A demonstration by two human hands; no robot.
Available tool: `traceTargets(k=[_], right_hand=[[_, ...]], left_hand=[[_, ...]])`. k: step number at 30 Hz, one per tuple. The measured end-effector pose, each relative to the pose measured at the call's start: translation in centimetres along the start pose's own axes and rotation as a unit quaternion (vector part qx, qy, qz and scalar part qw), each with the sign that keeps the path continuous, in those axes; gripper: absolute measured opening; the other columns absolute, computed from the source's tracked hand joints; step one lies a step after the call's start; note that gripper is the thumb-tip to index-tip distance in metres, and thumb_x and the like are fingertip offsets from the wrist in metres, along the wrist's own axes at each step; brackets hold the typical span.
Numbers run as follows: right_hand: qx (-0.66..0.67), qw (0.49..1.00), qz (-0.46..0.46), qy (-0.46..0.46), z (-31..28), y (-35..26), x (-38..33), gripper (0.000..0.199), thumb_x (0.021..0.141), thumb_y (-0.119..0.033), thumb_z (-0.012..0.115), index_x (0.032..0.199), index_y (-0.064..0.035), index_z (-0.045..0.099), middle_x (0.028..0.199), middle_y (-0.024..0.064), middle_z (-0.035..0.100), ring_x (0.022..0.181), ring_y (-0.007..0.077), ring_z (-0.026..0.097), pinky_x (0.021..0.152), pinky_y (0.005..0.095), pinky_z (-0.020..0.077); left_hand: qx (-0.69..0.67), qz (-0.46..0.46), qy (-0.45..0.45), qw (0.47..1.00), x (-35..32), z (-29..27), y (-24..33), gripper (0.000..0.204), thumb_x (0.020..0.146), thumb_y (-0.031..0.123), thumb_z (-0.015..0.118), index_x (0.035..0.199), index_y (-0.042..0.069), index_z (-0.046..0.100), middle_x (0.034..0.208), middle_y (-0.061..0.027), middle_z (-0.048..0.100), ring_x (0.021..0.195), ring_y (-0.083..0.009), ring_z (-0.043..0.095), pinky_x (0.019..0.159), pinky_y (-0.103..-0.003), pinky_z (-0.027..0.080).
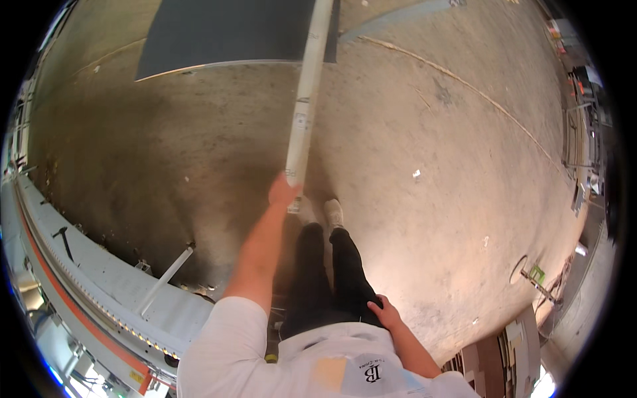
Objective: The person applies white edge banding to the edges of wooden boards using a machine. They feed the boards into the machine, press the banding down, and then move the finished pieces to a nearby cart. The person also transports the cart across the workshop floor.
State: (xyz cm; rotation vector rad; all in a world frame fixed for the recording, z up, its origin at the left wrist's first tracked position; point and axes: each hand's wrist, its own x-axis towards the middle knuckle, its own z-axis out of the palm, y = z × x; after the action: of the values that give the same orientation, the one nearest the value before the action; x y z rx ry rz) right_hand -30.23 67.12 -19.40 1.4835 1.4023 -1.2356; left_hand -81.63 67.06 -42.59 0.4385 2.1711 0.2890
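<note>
My left hand (284, 191) is closed around the near end of a long, narrow, whitish board (304, 106) with small dark print on it. From my grip the board runs forward, crossing over a dark grey sheet (239, 32) on the floor and out of the top of the view. Its short near end sticks out just behind my fist, above my shoes. My right hand (386, 312) rests against my right thigh, with its fingers apart and nothing visible in it.
Along the left stands a long pale machine (99, 272) with an orange stripe and a projecting light-coloured bar (166, 282). Stacked brown panels (504, 358) are at lower right, near a thin stand with a round base (519, 270). Small scraps (417, 174) dot the concrete floor.
</note>
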Motion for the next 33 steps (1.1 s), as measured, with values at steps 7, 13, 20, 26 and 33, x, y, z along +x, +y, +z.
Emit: traceTargets(k=[7, 13, 20, 26, 33], right_hand=[[0.097, 0.992, 0.073, 0.019, 2.6, 1.0, -0.7, 0.074, 0.096, -0.059, 0.068, 0.149, -0.0102, 0.052, 0.139, 0.0228, 0.066, 0.133, 0.0391, 0.06, 0.111, 0.044, 0.0465], [0.105, 0.992, 0.067, 0.031, 3.7, 0.9, -1.4, 0.075, 0.096, -0.058, 0.068, 0.148, -0.0067, 0.051, 0.14, 0.0226, 0.066, 0.131, 0.0359, 0.063, 0.111, 0.0417, 0.0472], [0.01, 0.998, 0.059, 0.031, 1.1, -2.3, -0.5, 0.077, 0.095, -0.065, 0.064, 0.145, -0.0071, 0.056, 0.134, 0.0214, 0.07, 0.126, 0.0376, 0.066, 0.107, 0.0439, 0.0504], [-0.102, 0.992, -0.055, 0.051, -3.9, -6.5, 1.7, 0.072, 0.093, -0.066, 0.064, 0.135, -0.0077, 0.067, 0.128, 0.0207, 0.072, 0.122, 0.0375, 0.068, 0.104, 0.044, 0.052], [-0.089, 0.94, -0.323, 0.072, -11.2, -22.9, 6.4, 0.055, 0.094, -0.056, 0.069, 0.118, -0.0072, 0.076, 0.109, 0.0158, 0.078, 0.104, 0.0281, 0.073, 0.093, 0.0407, 0.0554]], left_hand=[[-0.128, 0.041, 0.08, 0.988, 12.9, 0.5, 2.7, 0.103, 0.074, 0.052, 0.09, 0.148, -0.001, 0.043, 0.14, -0.0228, 0.063, 0.133, -0.0371, 0.06, 0.107, -0.047, 0.05], [-0.043, 0.01, 0.1, 0.994, 10.2, 1.9, 6.5, 0.084, 0.077, 0.039, 0.087, 0.141, 0.003, 0.046, 0.131, -0.0216, 0.068, 0.119, -0.0392, 0.068, 0.1, -0.048, 0.054], [-0.093, -0.009, 0.123, 0.988, 1.1, -2.4, 3.6, 0.07, 0.079, 0.035, 0.078, 0.135, 0.006, 0.048, 0.12, -0.0271, 0.07, 0.115, -0.0464, 0.066, 0.097, -0.053, 0.054], [-0.048, -0.008, 0.098, 0.994, -15.1, -7.9, -2.3, 0.066, 0.083, 0.041, 0.072, 0.138, 0.01, 0.051, 0.123, -0.0234, 0.07, 0.116, -0.0439, 0.067, 0.097, -0.053, 0.054], [-0.039, -0.107, 0.061, 0.992, -40.4, -13.1, -6.2, 0.078, 0.084, 0.041, 0.074, 0.151, 0.012, 0.049, 0.133, -0.0201, 0.068, 0.124, -0.0383, 0.065, 0.103, -0.048, 0.053]])
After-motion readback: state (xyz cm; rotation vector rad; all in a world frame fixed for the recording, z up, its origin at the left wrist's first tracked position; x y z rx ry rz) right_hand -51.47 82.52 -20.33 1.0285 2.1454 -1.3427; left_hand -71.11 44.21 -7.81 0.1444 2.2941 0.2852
